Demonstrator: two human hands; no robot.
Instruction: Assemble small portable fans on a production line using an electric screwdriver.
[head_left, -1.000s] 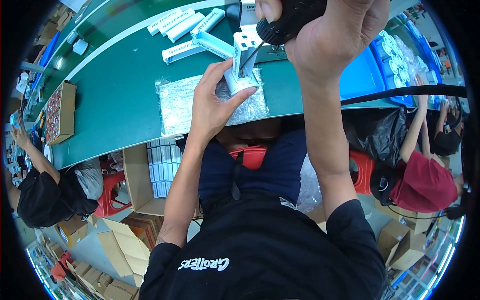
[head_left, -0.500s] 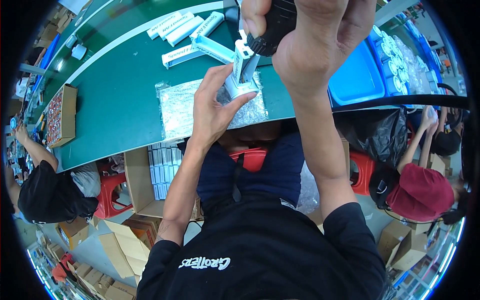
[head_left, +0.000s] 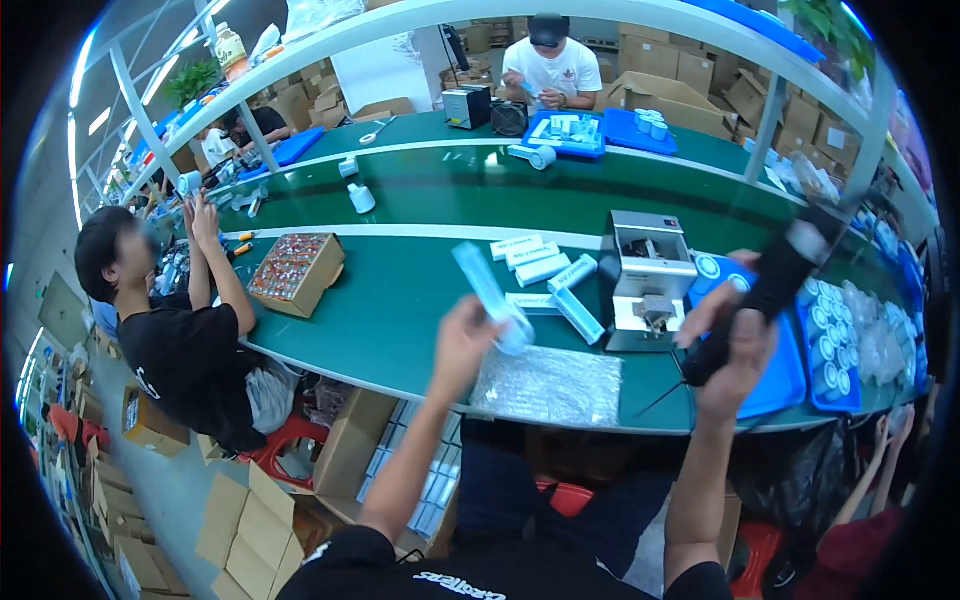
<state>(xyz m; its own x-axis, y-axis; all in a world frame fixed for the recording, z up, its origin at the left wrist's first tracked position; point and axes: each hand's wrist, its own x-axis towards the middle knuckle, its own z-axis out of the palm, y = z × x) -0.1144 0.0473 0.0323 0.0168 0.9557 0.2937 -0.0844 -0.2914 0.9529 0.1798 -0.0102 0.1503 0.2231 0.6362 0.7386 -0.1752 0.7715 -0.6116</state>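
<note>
My left hand (head_left: pixel 462 345), its fingers closed, holds a pale blue-white plastic handle housing (head_left: pixel 482 285) by its round end. Motion smears both, and the housing tilts above the table beside the bubble-wrap sheet (head_left: pixel 550 388). On the right, my right hand (head_left: pixel 738 362) is wrapped round a black electric screwdriver (head_left: pixel 768 280), which slants in front of a blue tray. Several similar white housings (head_left: pixel 541 268) lie on the green table between my hands. Behind them stands a metal box-shaped machine (head_left: pixel 648 280), perhaps a screw feeder.
A carton of small reddish parts (head_left: pixel 295 272) sits at the left, near a seated co-worker (head_left: pixel 180 320). At the right are a blue tray (head_left: pixel 785 375) and a bin of white round parts (head_left: pixel 828 340). A low shelf rail (head_left: pixel 480 50) crosses the far side.
My left hand has lifted the housing off the bubble wrap and moved it left. The screwdriver has come away from the housing to the right. The view has tilted up.
</note>
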